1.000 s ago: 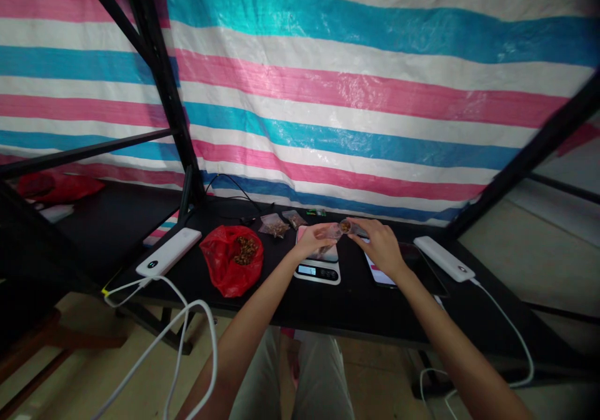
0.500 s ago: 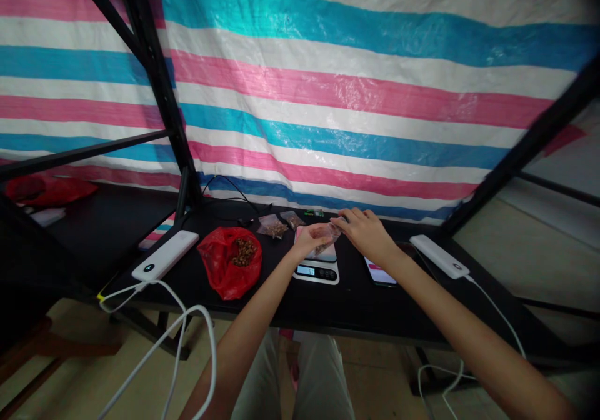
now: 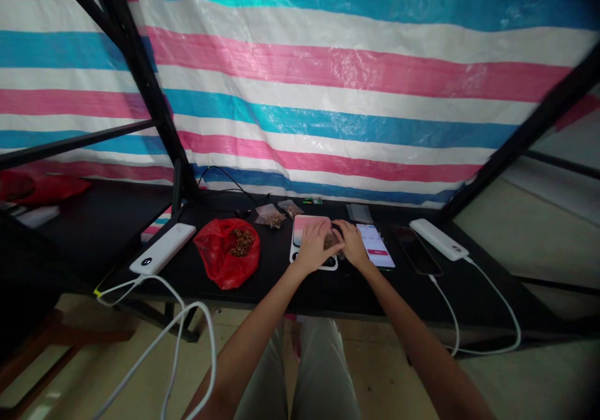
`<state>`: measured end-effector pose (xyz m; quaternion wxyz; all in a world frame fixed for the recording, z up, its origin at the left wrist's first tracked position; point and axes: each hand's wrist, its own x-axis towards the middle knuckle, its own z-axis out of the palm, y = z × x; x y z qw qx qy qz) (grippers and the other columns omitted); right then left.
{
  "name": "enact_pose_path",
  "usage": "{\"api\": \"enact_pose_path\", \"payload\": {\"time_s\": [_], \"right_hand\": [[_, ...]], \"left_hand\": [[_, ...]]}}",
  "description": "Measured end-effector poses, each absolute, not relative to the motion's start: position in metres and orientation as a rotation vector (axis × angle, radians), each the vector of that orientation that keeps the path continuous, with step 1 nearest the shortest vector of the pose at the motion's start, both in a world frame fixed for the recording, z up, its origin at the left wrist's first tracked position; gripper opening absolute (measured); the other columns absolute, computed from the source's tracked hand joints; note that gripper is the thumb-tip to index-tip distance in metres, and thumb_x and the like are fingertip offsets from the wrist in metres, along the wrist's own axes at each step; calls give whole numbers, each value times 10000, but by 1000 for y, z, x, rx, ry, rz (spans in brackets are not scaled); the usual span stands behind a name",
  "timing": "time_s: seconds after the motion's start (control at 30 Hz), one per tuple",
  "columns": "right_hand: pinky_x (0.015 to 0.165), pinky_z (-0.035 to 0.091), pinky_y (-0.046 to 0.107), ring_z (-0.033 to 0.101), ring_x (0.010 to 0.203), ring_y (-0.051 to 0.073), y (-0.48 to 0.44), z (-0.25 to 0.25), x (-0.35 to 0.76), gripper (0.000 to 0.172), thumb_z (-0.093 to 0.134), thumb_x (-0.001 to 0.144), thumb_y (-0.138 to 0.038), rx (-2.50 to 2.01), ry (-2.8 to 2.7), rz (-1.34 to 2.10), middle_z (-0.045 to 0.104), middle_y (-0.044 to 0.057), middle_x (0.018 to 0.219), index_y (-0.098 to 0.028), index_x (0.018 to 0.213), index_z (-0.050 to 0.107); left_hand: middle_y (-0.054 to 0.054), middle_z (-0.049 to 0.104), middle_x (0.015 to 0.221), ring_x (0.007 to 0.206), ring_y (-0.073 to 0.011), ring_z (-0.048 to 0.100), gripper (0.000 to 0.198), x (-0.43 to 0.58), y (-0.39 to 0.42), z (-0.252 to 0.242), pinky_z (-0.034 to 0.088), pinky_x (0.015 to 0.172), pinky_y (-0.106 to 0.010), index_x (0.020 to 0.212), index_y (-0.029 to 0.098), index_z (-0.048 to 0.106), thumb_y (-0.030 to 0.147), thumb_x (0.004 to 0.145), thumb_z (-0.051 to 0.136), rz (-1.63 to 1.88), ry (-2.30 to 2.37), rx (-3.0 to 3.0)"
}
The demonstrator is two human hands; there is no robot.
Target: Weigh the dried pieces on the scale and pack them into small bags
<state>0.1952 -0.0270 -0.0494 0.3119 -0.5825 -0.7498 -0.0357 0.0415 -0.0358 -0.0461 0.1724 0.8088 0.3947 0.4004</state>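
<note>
So, the small clear bag (image 3: 330, 240) with brownish stuff inside is held between thumb and fingers of the left grip (image 3: 313, 248), pretty much closed on it. The right grip (image 3: 352, 245) is brought right up against the bag's other side, fingers bent, but whether it's actually pinched there can't be told. All of that is happening over the white scale (image 3: 302, 221) with the pinkish plate, whose front is mostly covered by the left hand.

Just right of the hands, a phone (image 3: 375, 245) is left lit up, then a dark phone (image 3: 419, 251) plugged into a white cable, with a white power bank (image 3: 438, 239) beside it. Some flat clear bags (image 3: 359, 213) are laid behind the lit phone.

Left of the scale, a red plastic bag (image 3: 225, 269) is spread open, with small brown bits (image 3: 242, 243) piled inside. Two filled clear bags (image 3: 270, 217) are parked behind, near each other. Farther left, another white power bank (image 3: 162, 248) is set on the black table (image 3: 274, 282), and everything's backed by a striped sheet (image 3: 328, 107).
</note>
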Motion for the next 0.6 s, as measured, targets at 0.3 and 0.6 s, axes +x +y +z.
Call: {"api": "enact_pose_path", "payload": {"time_s": [0.3,0.6], "right_hand": [[868,400,381,561,995,198,-39,-20,223,344,268,908,-278,-1414,-1824,108,636,66,1034,-221,1064,569],[855,315,427,520,1027,261,-77,-28,255,356,560,790,-230,-1629,-2427,-336,619,97,1081,-216,1146,540]], "left_hand": [[-213,283,1411,1323,-337,206,733,46,-40,-35,28,1046,-587,1253,132,442,494,654,661,774,1088,2859],[-176,580,1102,1150,-341,438,641,76,-30,-35,94,1057,-514,1141,118,537,375,591,744,573,874,2829]]}}
